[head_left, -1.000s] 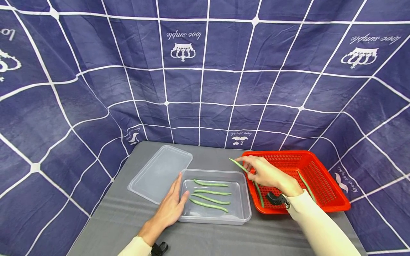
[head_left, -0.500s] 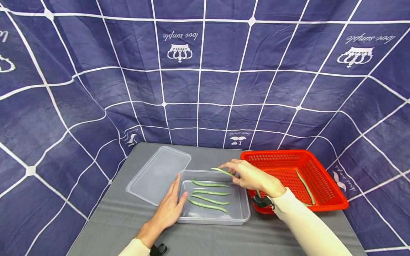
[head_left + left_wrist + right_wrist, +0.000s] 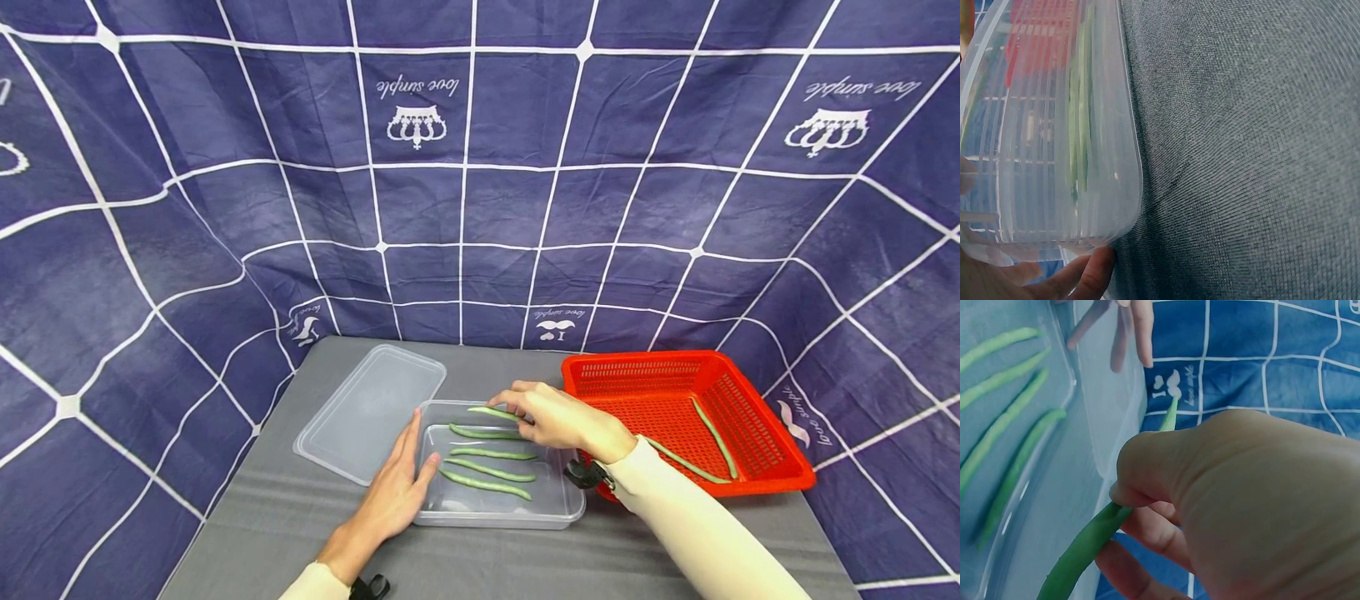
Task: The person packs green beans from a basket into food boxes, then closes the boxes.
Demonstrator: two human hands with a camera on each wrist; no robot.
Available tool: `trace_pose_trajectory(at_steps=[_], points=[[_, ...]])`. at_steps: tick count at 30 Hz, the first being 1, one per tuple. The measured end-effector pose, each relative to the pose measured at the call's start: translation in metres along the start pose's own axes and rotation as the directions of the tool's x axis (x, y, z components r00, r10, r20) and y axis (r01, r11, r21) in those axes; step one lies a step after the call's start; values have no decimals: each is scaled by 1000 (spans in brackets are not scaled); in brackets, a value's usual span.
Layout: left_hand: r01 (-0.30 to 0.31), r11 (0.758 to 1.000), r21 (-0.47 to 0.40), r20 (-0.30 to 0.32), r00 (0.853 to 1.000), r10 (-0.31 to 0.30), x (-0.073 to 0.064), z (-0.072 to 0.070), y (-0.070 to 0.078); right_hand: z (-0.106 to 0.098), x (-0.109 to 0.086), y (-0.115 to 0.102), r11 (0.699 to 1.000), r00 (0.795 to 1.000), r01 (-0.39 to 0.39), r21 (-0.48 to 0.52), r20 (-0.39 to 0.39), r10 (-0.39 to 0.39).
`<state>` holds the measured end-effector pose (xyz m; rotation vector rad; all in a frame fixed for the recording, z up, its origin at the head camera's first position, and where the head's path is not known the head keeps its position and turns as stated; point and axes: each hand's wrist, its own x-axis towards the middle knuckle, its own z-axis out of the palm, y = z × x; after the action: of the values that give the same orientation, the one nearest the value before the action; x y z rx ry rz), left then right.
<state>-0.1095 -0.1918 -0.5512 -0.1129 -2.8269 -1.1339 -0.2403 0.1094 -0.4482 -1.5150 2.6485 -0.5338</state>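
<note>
A clear plastic container (image 3: 498, 522) stands on the grey surface, with several green beans (image 3: 487, 454) lying in a row inside. My left hand (image 3: 396, 483) rests against its left end, fingers straight along the outside and thumb over the rim. In the left wrist view, fingertips (image 3: 1096, 275) touch the container's end near its base. Over the container's far right part, my right hand (image 3: 564, 421) pinches another green bean (image 3: 1085, 553) between thumb and fingers. The hand covers part of this bean, which lies near the far wall in the head view.
A flat translucent lid (image 3: 371, 417) lies to the left, behind the left hand. To the right, a red plastic basket (image 3: 772, 433) holds two green beans (image 3: 716, 437), and the right forearm hides part of it. Blue checked cloth (image 3: 517, 200) hangs around the back and sides.
My right hand has carried its green bean left from above the red basket to the container's far side, and lower. The left hand has stayed at the container's left end.
</note>
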Motion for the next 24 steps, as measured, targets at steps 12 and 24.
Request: trace_pose_trajectory(at_steps=[12, 24], points=[[9, 1000, -7, 4, 1000, -9, 2, 2, -2, 18, 11, -7, 999, 999, -21, -36, 38, 23], [-3, 1000, -3, -7, 1000, 3, 2, 2, -1, 27, 16, -8, 995, 997, -39, -91, 57, 44]])
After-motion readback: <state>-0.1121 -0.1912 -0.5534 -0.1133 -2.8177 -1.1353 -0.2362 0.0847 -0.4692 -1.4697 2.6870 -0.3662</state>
